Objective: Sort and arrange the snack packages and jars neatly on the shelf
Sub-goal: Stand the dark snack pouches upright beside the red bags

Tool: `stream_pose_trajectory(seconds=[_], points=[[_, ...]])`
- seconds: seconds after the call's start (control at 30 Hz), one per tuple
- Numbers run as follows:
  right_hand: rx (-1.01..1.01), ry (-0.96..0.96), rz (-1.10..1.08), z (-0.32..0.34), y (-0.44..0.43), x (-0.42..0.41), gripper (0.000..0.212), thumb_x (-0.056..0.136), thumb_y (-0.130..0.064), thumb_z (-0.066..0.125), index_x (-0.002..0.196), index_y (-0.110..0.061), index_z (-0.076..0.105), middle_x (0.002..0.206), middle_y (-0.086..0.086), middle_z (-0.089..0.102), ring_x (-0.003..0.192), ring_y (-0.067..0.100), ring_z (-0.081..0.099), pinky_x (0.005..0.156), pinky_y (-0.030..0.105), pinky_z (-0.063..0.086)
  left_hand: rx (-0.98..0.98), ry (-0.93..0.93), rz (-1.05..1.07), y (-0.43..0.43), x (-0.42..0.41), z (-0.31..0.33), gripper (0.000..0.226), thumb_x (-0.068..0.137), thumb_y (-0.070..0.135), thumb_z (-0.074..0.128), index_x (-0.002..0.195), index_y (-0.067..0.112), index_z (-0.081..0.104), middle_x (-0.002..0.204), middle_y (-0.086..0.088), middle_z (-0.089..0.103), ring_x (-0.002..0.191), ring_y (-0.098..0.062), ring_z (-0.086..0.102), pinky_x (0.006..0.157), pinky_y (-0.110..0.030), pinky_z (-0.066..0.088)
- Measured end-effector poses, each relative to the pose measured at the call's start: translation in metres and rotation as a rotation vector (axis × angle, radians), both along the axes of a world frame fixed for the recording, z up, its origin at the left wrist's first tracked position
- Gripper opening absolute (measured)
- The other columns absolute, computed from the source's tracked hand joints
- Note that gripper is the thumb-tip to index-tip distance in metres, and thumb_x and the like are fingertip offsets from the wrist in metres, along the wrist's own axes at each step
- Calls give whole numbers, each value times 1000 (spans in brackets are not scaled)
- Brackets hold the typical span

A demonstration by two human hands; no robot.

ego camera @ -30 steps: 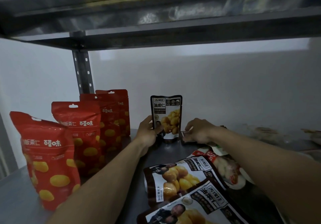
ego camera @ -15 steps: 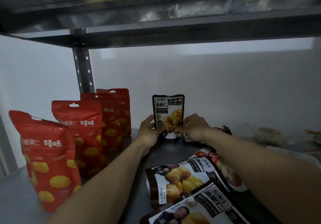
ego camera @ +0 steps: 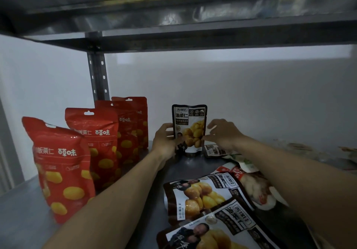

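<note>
The left hand (ego camera: 164, 142) curls fingers round the upright dark pouch (ego camera: 190, 131); right hand (ego camera: 225, 135) seemingly pinches its edge.

Person's body, head-camera view: two forearms, left forearm (ego camera: 116, 200) and right forearm (ego camera: 299, 183), bare along all their visible length, ending in bare left grip (ego camera: 164, 140) and right grip (ego camera: 225, 134).
</note>
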State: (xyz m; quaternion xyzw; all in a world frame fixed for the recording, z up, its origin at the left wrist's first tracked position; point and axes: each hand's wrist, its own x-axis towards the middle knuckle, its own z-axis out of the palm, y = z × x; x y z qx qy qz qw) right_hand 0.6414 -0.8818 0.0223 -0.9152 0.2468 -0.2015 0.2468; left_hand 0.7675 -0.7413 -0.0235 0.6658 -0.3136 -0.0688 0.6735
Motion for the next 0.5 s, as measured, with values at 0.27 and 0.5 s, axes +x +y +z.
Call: stream_pose_trajectory(seconds=[0.27, 0.5], points=[[-127, 457, -75, 5, -25, -35, 85, 88, -44, 65, 153, -14, 20, 159, 5, 22, 142, 25, 29, 110, 32, 30, 159, -147, 180, 14, -13, 2, 61, 77, 17, 79, 129, 17, 47, 112, -1, 52, 103, -19, 53, 76, -27, 47], [-119, 391, -264, -6, -38, -37, 81, 77, -49, 75, 141, -10, 44, 142, 9, 48, 128, 28, 46, 106, 34, 41, 253, -269, 220, 23, -26, 2, 31, 78, 14, 77, 101, 23, 58, 106, -4, 58, 93, -18, 55, 61, -16, 42]])
